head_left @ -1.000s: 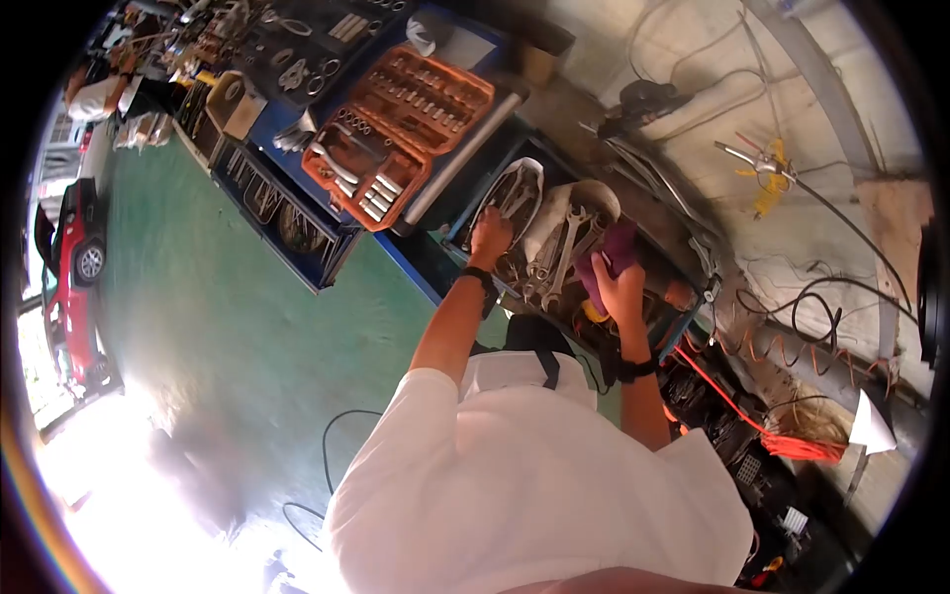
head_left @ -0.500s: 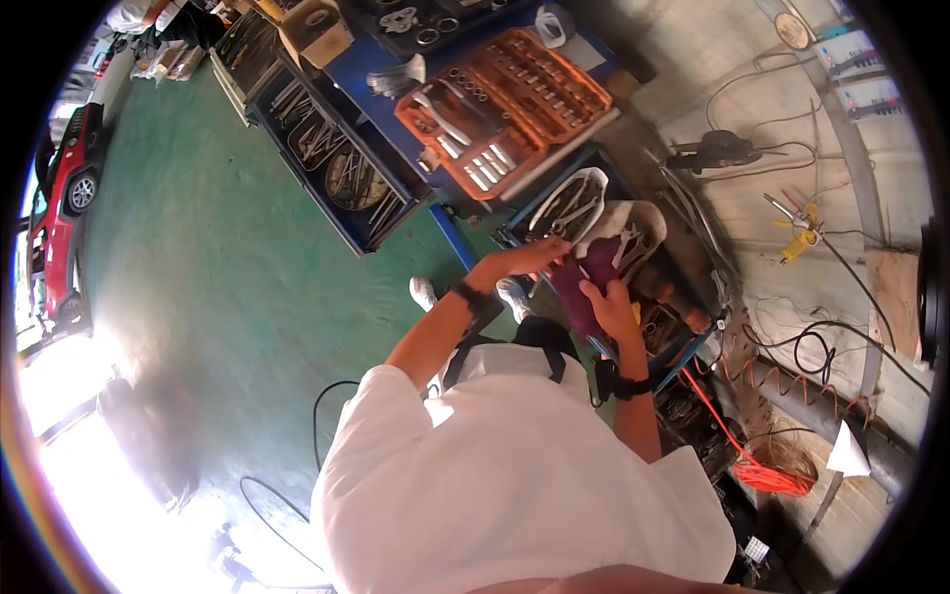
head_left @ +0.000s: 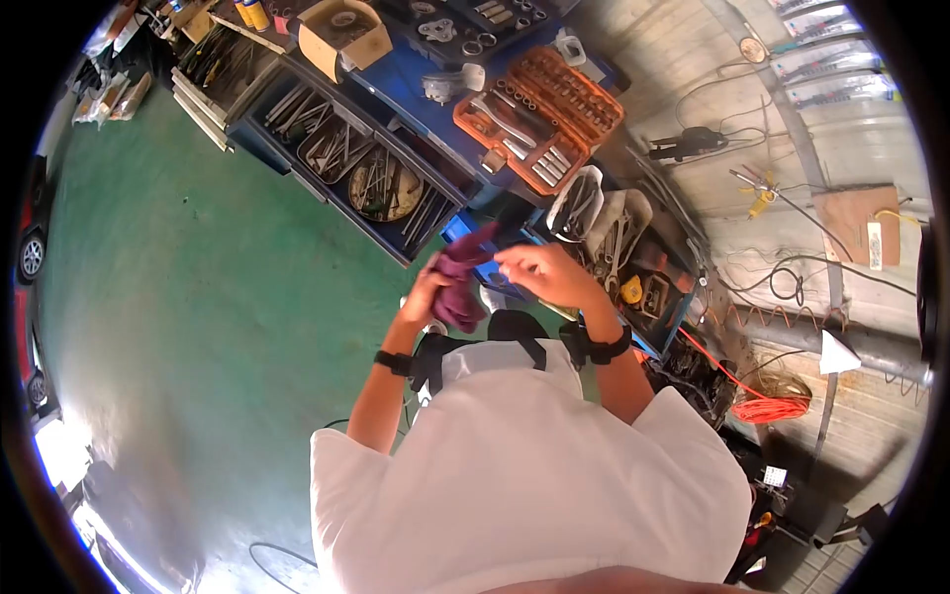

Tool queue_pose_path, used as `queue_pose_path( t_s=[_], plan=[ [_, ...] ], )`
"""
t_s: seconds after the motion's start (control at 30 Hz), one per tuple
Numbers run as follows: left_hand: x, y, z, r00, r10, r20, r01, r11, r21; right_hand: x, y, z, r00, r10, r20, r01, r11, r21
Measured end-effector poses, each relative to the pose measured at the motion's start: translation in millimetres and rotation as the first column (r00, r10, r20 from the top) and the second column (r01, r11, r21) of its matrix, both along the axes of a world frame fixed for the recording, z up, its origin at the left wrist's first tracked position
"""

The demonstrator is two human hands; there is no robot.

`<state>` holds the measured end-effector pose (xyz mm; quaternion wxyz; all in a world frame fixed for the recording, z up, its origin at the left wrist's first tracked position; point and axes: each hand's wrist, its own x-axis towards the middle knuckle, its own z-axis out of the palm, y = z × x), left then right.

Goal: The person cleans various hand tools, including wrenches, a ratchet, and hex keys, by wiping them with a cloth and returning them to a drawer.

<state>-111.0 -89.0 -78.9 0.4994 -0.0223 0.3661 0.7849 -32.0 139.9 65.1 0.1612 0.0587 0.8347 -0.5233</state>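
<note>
A crumpled purple cloth (head_left: 458, 287) hangs in front of my body, its upper end pointing up and right. My left hand (head_left: 424, 294) is closed round its left side. Just right of the cloth, my right hand (head_left: 546, 275) has its fingers drawn together, fingertips close to the cloth's edge. Whether they pinch the cloth or something small is not clear. Beyond my right hand is an open blue drawer (head_left: 670, 319) with wrenches (head_left: 616, 247) and a white container of tools (head_left: 575, 205).
An orange socket set case (head_left: 565, 91) lies open on the blue workbench (head_left: 411, 94). Left of it, a pulled-out drawer (head_left: 341, 213) holds a round tray (head_left: 386, 186) and long tools. A cardboard box (head_left: 341, 38) stands behind. An orange hose (head_left: 770, 408) lies coiled at right.
The purple cloth has moved left, from over the right-hand drawer to in front of my body. Both hands moved left with it, and the view has shifted.
</note>
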Motion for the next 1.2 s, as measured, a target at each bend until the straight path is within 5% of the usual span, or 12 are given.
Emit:
queue_pose_path(
  t_s=[0.07, 0.2, 0.33, 0.4, 0.5, 0.8, 0.93, 1.0, 1.07, 1.13, 1.2],
  plan=[
    [-5.4, -31.5, -19.0, 0.981, 0.132, 0.142, -0.127, 0.991, -0.039, -13.4, -4.8, 13.3, 0.987, -0.127, -0.094, 0.132, 0.990, 0.043],
    [-18.0, -73.2, -13.8, 0.941, 0.328, 0.086, -0.327, 0.945, -0.025, -47.0, 17.2, 10.3, 0.919, -0.196, -0.341, 0.296, 0.915, 0.274],
    [-26.7, -92.7, -4.6, 0.923, 0.377, 0.079, -0.377, 0.926, -0.010, -107.1, 54.3, -31.8, 0.812, -0.049, -0.581, 0.449, 0.689, 0.569],
    [-28.8, -91.7, -2.7, 0.919, 0.388, 0.071, -0.388, 0.922, -0.011, -130.0, 67.1, -47.6, 0.825, 0.008, -0.565, 0.430, 0.639, 0.638],
    [-29.6, -88.8, 1.8, 0.919, 0.330, -0.214, -0.357, 0.929, -0.098, -147.3, 70.4, -52.9, 0.953, 0.018, -0.302, 0.259, 0.467, 0.846],
    [-19.2, -91.0, 23.0, 0.872, 0.380, -0.307, -0.448, 0.874, -0.190, -159.8, 86.6, -69.7, 0.890, 0.155, -0.429, 0.280, 0.556, 0.783],
    [-21.3, -89.4, 24.4, 0.869, 0.413, -0.272, -0.466, 0.868, -0.174, -148.5, 94.7, -62.4, 0.909, 0.034, -0.416, 0.318, 0.591, 0.741],
    [-22.2, -83.3, 29.4, 0.855, 0.431, -0.288, -0.489, 0.855, -0.172, -130.1, 97.2, -46.2, 0.869, 0.000, -0.494, 0.321, 0.761, 0.564],
    [-22.5, -77.5, 37.7, 0.835, 0.462, -0.299, -0.514, 0.849, -0.121, -109.8, 91.4, -33.2, 0.837, 0.031, -0.546, 0.353, 0.732, 0.583],
    [-21.0, -67.3, 51.8, 0.815, 0.505, -0.283, -0.549, 0.829, -0.105, -92.3, 86.2, -19.5, 0.903, -0.310, -0.297, 0.344, 0.936, 0.068],
    [-24.2, -54.4, 72.9, 0.795, 0.542, -0.272, -0.583, 0.807, -0.096, -79.3, 72.0, -5.8, 0.908, -0.409, -0.089, 0.340, 0.844, -0.415]
  ],
)
